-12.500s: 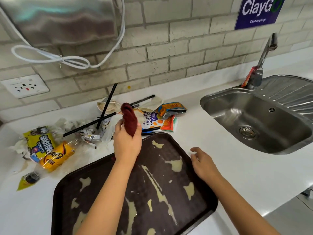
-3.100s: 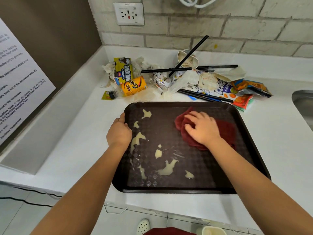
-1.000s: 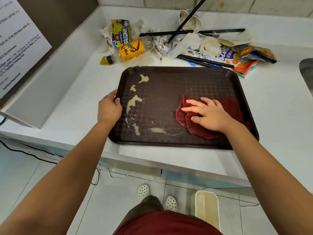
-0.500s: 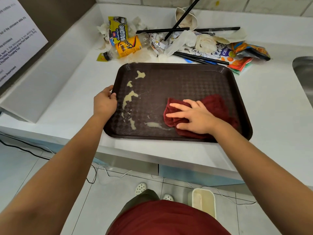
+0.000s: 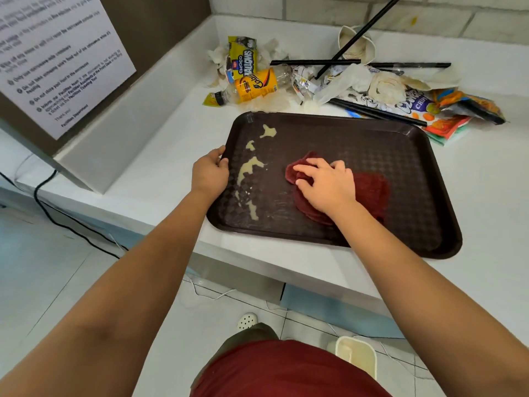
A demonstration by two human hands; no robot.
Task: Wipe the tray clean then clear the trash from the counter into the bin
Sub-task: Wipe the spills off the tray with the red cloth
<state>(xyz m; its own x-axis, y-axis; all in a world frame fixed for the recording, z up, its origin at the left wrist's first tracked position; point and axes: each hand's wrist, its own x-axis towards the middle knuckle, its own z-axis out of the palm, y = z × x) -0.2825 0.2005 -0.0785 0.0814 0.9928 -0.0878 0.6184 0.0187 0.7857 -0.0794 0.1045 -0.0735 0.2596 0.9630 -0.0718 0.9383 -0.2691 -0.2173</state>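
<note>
Gripping the tray (image 5: 357,144) rim in the curled left hand (image 5: 210,174), the right hand (image 5: 326,186) claws half-bent fingers (image 5: 307,168) into the cloth (image 5: 372,190)

- Printed notice (image 5: 57,58): upper left, mounted on a brown panel (image 5: 160,30).
- Pale brick wall (image 5: 315,10): top edge.
- Black cable (image 5: 35,196): left edge, running across the tiled floor (image 5: 57,276).
- White perforated shoe (image 5: 246,320): lower centre, on the floor.
</note>
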